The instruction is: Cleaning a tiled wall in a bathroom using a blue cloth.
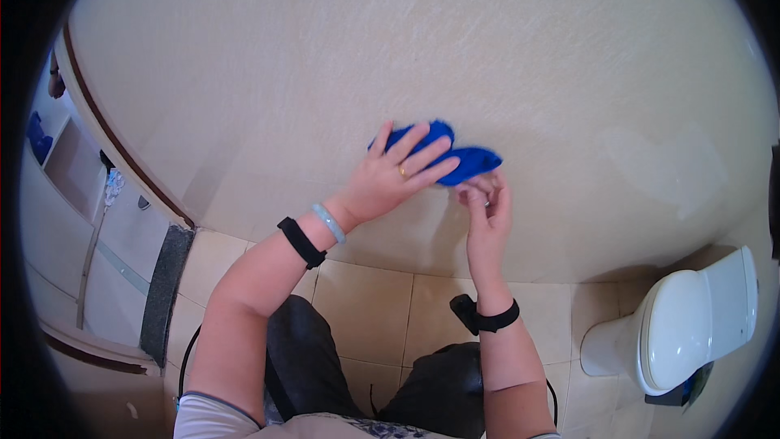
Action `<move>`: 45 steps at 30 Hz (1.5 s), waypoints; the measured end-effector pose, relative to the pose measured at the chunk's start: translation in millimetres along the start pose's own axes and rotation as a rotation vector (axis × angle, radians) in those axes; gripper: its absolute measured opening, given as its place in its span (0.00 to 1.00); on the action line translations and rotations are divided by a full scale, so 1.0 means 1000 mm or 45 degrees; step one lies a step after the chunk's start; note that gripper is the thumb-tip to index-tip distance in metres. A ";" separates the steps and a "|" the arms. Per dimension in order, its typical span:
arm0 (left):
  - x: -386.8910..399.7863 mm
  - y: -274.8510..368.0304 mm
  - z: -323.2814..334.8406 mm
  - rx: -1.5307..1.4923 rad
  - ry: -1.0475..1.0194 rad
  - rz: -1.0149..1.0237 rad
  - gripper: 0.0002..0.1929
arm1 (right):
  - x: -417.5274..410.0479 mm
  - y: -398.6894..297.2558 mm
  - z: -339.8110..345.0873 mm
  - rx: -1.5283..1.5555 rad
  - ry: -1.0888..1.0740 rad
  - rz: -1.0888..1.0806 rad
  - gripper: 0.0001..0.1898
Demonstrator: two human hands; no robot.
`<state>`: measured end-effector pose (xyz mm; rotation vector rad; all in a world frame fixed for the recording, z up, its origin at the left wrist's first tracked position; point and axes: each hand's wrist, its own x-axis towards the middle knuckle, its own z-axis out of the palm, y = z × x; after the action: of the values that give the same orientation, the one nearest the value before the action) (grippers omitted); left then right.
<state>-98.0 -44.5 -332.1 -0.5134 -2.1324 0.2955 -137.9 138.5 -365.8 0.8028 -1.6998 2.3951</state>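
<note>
A bright blue cloth (pixel 472 163) lies bunched in two folds against the pale wall (pixel 341 73) in front of me. My left hand (pixel 399 167) is laid over it, fingers spread, holding it at the wall. It wears a gold ring, a pale bangle and a black strap on the wrist. Just below the cloth's right-hand fold is my right hand (pixel 490 204), its fingers curled towards the thumb. Whether those fingers pinch the cloth's edge or only touch it, I cannot tell. Another black strap (pixel 496 317) goes round the right wrist.
A white toilet (pixel 676 329) stands on the right, a dark bin (pixel 673 393) partly behind it. Beige floor tiles (pixel 365 299) meet the wall below my hands. At left, a doorway with a dark stone threshold (pixel 164 292) opens onto shelving (pixel 76 164); another person's hand (pixel 56 85) shows there.
</note>
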 end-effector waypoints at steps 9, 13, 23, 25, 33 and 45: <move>0.030 0.010 0.019 -0.030 0.067 -0.045 0.28 | 0.026 -0.024 -0.007 -0.577 0.042 -0.431 0.18; 0.009 0.025 0.036 -0.099 -0.092 0.072 0.29 | 0.013 0.006 -0.022 -0.733 0.094 -0.366 0.13; -0.052 0.056 0.075 -0.131 -0.457 0.289 0.33 | -0.029 0.072 -0.059 -1.025 0.008 -0.141 0.11; -0.051 0.057 0.073 -0.156 -0.466 0.270 0.32 | -0.029 0.069 -0.058 -1.011 0.007 -0.135 0.11; -0.020 0.050 0.046 -0.078 -0.349 0.273 0.28 | -0.021 0.054 -0.056 -0.839 0.159 -0.201 0.10; 0.064 0.057 0.026 -0.173 0.385 -0.133 0.23 | 0.034 -0.043 -0.043 -0.788 0.163 -0.554 0.19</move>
<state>-137.7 35.2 -322.7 -0.4894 -1.8840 0.0114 -166.5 185.8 -324.0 0.7834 -1.8223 1.4846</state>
